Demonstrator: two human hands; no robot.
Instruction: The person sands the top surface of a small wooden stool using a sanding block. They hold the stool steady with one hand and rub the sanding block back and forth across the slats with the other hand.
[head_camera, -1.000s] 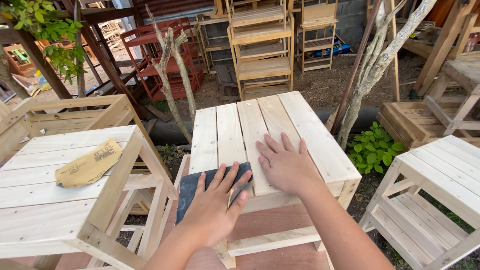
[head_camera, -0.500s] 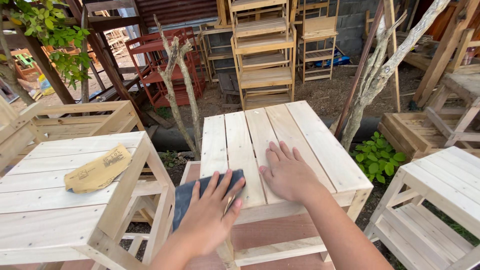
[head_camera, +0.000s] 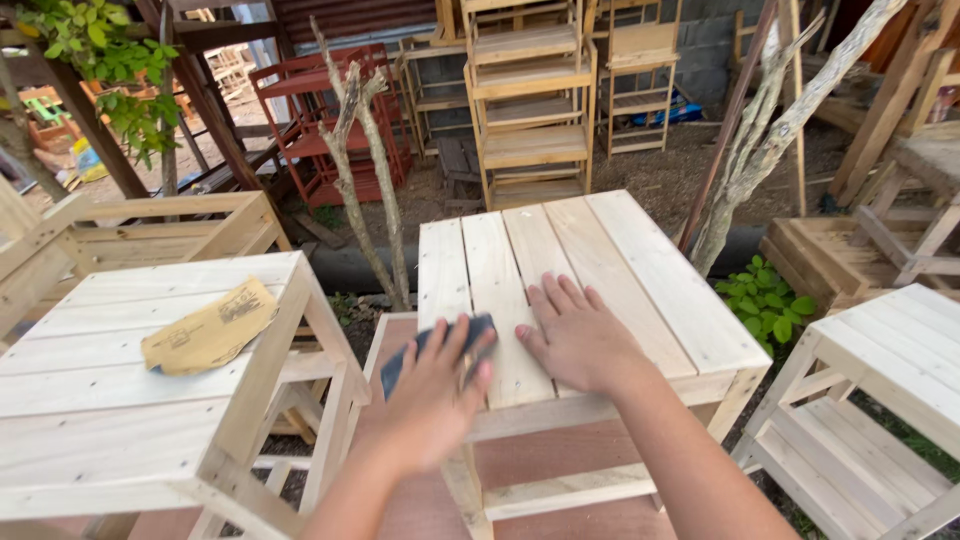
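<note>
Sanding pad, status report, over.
Left hand pressing dark sanding pad on the table edge. Right hand flat on top. Nothing in the way.

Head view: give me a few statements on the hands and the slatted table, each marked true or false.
1. The left hand presses a dark sanding sheet on the slatted table. True.
2. The right hand holds a hammer. False: it lies flat on the slats, holding nothing.
3. A tan sheet of sandpaper lies on the table to the left. True.
4. The dark sheet sits at the table's far edge. False: it is at the near left corner.
</note>
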